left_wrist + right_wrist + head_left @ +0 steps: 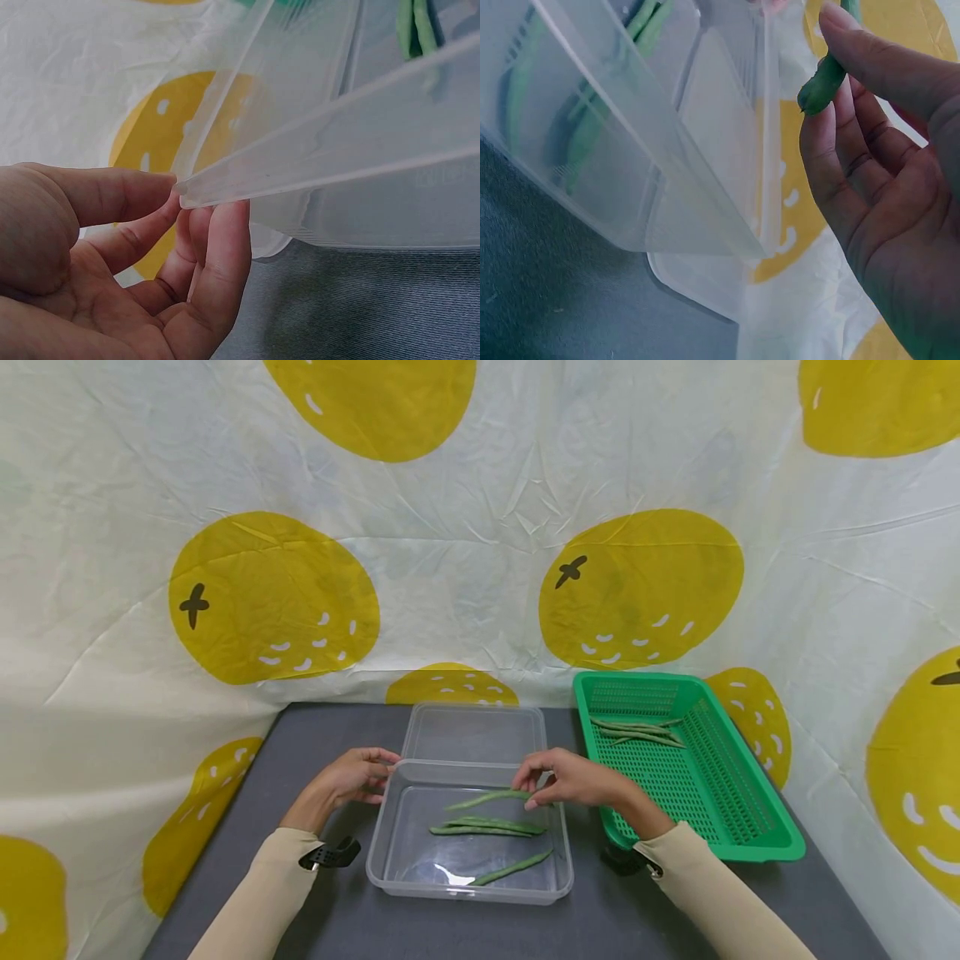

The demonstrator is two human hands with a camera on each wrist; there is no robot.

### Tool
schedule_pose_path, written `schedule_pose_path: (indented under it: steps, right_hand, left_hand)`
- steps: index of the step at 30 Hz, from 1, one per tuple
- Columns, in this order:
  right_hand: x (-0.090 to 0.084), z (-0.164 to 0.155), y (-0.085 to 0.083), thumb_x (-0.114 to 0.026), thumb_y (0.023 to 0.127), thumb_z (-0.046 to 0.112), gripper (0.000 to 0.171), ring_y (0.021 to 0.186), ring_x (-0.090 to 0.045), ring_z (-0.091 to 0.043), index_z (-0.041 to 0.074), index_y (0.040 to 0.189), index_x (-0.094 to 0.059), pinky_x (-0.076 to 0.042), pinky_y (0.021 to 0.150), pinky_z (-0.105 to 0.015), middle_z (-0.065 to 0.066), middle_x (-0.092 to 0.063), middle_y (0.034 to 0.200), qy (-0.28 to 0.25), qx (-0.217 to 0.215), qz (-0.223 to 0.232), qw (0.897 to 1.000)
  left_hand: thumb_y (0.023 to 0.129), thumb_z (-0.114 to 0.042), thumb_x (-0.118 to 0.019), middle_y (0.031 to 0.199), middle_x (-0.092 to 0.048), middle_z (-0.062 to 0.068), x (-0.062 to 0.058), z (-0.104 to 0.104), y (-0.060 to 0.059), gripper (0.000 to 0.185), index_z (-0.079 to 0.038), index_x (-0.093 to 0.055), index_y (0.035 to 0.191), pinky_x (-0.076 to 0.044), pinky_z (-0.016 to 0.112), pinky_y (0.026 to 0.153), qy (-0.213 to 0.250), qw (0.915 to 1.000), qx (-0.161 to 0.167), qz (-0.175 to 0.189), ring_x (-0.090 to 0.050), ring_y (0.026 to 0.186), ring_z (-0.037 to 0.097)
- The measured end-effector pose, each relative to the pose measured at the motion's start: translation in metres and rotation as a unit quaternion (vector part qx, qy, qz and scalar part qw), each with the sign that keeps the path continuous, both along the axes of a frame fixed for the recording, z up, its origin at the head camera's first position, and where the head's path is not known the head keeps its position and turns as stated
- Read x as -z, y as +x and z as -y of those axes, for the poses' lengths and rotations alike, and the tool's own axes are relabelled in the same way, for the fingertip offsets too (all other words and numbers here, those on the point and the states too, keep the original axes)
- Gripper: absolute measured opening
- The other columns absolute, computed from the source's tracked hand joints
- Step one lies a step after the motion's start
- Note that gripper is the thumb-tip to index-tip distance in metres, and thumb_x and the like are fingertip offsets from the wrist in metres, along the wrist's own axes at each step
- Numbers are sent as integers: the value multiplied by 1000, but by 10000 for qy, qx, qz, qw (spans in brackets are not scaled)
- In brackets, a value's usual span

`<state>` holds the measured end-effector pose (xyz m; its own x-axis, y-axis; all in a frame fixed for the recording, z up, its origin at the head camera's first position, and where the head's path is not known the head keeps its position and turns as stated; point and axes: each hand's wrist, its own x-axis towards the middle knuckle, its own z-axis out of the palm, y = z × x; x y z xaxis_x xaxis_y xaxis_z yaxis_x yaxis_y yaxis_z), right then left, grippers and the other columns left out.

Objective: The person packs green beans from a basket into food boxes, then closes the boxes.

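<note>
A clear plastic container (467, 892) stands on the grey table, with three green beans (486, 827) lying inside it. My left hand (385, 767) holds its far left corner; in the left wrist view the thumb and fingers (225, 225) pinch the container's rim corner (196, 193). My right hand (534, 787) hovers over the far right of the container and pinches one end of another green bean (491, 797), which hangs just above the others. The right wrist view shows that bean's tip (821, 84) between thumb and fingers, beside the container wall (630, 150).
A clear lid (474, 732) lies flat just behind the container. A green slatted basket (757, 847) stands to the right, with several beans (637, 732) at its far end. White cloth with yellow fruit prints (480, 568) walls in the table (337, 914).
</note>
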<state>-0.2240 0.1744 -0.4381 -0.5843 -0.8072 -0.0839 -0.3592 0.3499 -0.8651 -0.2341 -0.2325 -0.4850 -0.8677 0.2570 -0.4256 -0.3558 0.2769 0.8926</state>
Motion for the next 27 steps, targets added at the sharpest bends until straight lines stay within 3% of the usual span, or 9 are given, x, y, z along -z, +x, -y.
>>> schedule_pose_path:
  steps: [7, 12, 16, 21, 23, 27]
  right_hand:
    - [1, 2, 1, -74, 93, 14, 36, 113, -60, -20, 21, 126, -65, -53, 95, -40, -17, -62, 131, 11, 127, 78, 9999]
    - [1, -4, 0, -74, 93, 16, 32, 109, -63, -18, 17, 124, -67, -53, 97, -45, -14, -65, 126, -78, 142, 66, 9998]
    - [2, -9, 1, -73, 94, 19, 30, 111, -64, -26, 17, 124, -68, -52, 97, -46, -6, -67, 122, -51, 189, 75, 9998]
    - [2, -15, 0, -71, 96, 19, 28, 111, -64, -35, 17, 123, -68, -53, 97, -43, -16, -66, 124, -84, 247, 157, 9995]
    - [2, -18, 0, -71, 96, 20, 28, 110, -64, -33, 16, 123, -68, -53, 97, -41, -21, -65, 124, -70, 287, 177, 9994]
    - [0, -25, -2, -70, 97, 20, 28, 107, -66, -25, 16, 124, -68, -53, 96, -36, -15, -67, 123, 0, 336, 135, 9993]
  left_hand:
    - [100, -9, -58, 110, -68, 17, 1, 0, 0, 38, 4, -55, 135, -58, 40, 72, 19, 10000, -33, 10, -66, 87, 23]
    - [99, -8, -57, 111, -68, 18, 1, -1, 0, 38, 5, -55, 135, -58, 40, 72, 26, 10000, -38, 23, -67, 88, 24]
    - [100, -9, -58, 112, -68, 18, 0, -1, 1, 38, 4, -56, 135, -58, 40, 73, -5, 10000, -52, 2, -67, 89, 24]
    - [100, -10, -58, 112, -69, 18, 0, -2, 3, 38, 4, -56, 135, -58, 40, 73, -37, 10000, -67, -20, -67, 89, 24]
    - [100, -10, -59, 112, -69, 17, 0, -2, 3, 38, 4, -56, 135, -58, 40, 73, -44, 10000, -78, -31, -67, 89, 24]
    - [99, -10, -59, 110, -69, 16, 0, -3, 5, 37, 3, -57, 134, -58, 40, 73, -58, 9999, -97, -51, -66, 88, 23]
